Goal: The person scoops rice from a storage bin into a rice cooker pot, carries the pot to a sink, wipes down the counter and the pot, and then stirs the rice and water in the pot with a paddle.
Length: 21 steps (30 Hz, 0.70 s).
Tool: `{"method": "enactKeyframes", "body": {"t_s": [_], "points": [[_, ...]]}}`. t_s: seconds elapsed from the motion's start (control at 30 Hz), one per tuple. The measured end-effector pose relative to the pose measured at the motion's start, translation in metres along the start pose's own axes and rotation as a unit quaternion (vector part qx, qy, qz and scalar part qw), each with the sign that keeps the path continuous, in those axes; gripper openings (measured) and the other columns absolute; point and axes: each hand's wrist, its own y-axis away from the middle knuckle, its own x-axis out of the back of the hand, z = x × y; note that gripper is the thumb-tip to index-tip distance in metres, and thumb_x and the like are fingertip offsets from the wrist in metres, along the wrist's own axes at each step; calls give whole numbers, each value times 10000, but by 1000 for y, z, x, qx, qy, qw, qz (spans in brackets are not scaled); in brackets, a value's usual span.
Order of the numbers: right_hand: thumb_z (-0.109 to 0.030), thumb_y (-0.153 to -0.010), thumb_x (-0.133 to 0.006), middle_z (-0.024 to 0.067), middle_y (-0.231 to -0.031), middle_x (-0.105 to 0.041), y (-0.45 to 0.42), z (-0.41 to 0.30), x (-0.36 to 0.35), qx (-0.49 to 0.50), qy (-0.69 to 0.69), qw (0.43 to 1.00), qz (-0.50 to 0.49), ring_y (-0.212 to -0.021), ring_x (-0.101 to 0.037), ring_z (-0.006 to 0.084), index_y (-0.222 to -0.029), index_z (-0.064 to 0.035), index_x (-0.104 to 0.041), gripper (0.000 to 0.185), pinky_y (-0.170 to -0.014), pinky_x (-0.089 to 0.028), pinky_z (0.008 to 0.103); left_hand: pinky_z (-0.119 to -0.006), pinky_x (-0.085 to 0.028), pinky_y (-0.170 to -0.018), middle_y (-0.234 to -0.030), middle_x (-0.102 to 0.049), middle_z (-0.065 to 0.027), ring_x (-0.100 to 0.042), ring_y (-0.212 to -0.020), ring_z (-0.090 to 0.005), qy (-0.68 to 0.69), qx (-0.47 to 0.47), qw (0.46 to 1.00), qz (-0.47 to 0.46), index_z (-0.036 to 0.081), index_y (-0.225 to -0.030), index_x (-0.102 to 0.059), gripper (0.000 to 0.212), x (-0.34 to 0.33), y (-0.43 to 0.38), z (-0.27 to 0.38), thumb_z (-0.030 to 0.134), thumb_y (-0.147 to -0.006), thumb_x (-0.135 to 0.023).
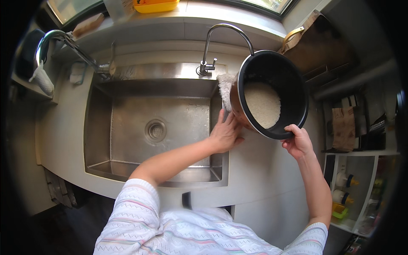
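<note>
A rice cooker inner pot [291, 86], dark inside with a reddish-brown outer wall, tilts over the counter right of the sink. White rice grains [263, 105] lie in its bottom. My right hand [298, 142] pinches the near rim, thumb over the edge and fingers underneath. With fingers spread, my left hand [224, 132] reaches across the sink's right edge, close against the pot's lower left wall. Whether it bears any of the weight is hard to tell, as some fingertips pass behind the pot. A pale terry cloth [225, 89] shows between the pot and the sink corner.
The stainless steel sink [127, 121] has a round drain [156, 130] and some water drops. A slim gooseneck faucet [207, 63] rises behind it, its spout reaching the pot's rim. A larger faucet [76, 47] stands at the left. Shelves [350, 156] holding bottles are at right.
</note>
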Motion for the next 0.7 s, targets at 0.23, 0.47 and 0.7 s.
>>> {"method": "enactKeyframes", "body": {"t_s": [0.23,0.47,0.7], "points": [[-124,-820,-502,181,-682,-640,-24,-1,-25,-17,41,998,-40,-497,-603,188,-752,61,-591,217,-398,-483,242,-426,-352,-964,-1286,-417,-201,-396,-1203,-363,-10,41,974,223,-1,-1174,-494,436,62,-7,-71,0,-741,-546],[-148,-837,-489,201,-701,-646,-26,-5,-30,-26,38,998,-52,-520,-620,194,-793,68,-595,245,-409,-489,238,-351,-438,-874,-1249,-464,-200,-549,-1023,-295,79,98,956,267,-9,-1249,-425,458,78,-86,-126,17,-792,-444],[-174,-869,-464,206,-722,-647,-28,-9,-26,-31,24,997,-61,-587,-653,216,-829,38,-585,248,-426,-509,236,-261,-469,-706,-1202,-536,-95,-618,-850,-137,392,189,883,173,23,-1277,-434,465,76,-86,-131,-16,-817,-382]]}}
